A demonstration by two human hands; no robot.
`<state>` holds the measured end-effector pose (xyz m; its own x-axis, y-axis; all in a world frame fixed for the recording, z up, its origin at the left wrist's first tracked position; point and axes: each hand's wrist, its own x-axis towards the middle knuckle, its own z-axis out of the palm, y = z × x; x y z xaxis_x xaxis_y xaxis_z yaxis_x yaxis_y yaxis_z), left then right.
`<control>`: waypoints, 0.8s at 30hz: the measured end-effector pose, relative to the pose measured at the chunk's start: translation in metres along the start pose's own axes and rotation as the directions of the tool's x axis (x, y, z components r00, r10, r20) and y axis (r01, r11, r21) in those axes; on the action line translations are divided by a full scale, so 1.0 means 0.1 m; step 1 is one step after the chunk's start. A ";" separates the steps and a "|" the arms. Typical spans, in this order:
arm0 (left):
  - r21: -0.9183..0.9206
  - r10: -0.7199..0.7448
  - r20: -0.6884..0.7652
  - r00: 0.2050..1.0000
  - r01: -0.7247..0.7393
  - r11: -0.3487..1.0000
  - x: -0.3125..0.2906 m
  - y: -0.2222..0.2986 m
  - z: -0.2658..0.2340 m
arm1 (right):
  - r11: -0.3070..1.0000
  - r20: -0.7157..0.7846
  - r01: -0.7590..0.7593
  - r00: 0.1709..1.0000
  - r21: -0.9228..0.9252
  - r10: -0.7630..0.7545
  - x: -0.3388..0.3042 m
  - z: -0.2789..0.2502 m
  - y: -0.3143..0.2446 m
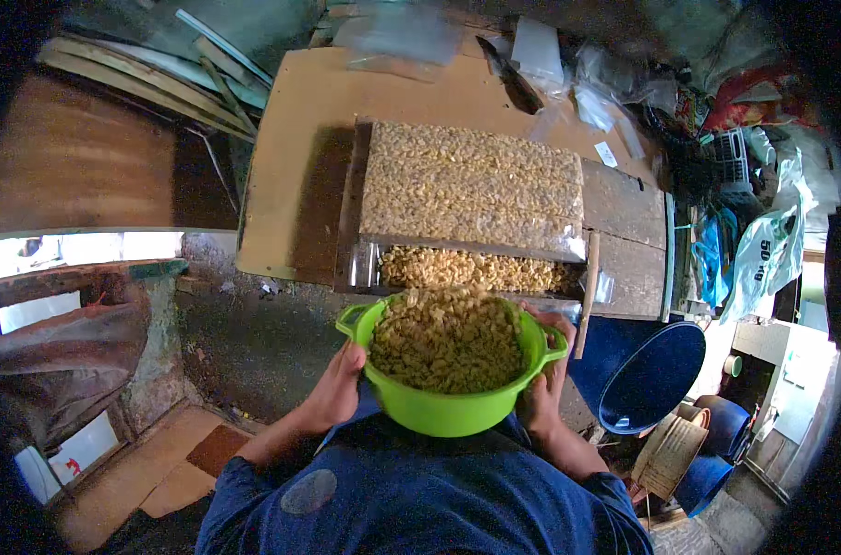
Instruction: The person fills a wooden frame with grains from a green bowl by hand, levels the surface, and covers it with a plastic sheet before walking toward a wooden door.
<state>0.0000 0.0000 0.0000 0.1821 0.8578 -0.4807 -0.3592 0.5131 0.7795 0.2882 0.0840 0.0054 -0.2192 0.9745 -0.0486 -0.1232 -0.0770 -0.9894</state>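
Tan tabletop: slab rows at back look packed and done, front strip of loose pieces looks unfinished, and the person's left hand and right hand grip the green tub, heaped full, just on the near side of that strip

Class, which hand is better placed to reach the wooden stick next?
Probably the right hand: it is nearer the wooden stick, though it and the left hand both hold the green bowl.

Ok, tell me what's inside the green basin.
A heap of loose, tan pieces fills much of the green basin; inner wall shows at the right. The heap covers the bottom, so anything beneath is hidden.
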 end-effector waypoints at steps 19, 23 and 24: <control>-0.134 -0.044 0.024 0.999 0.047 0.990 0.54 0.09 0.87 | 0.997 -0.162 -0.005 0.987 -0.072 -0.007 -0.05 -0.65 -0.33; -0.252 -0.059 0.068 0.996 0.075 0.965 0.61 -0.02 0.92 | 0.976 -0.161 -0.176 0.975 -0.125 0.155 0.03 -0.84 -0.37; -0.223 -0.075 0.051 0.996 0.085 0.971 0.60 -0.02 0.97 | 0.984 -0.195 -0.129 0.975 -0.121 0.104 0.00 -0.81 -0.45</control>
<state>0.1006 0.0531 0.0084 0.2549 0.8173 -0.5168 -0.5372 0.5641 0.6270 0.3717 0.1047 0.0386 -0.0378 0.9835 -0.1768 0.0239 -0.1760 -0.9841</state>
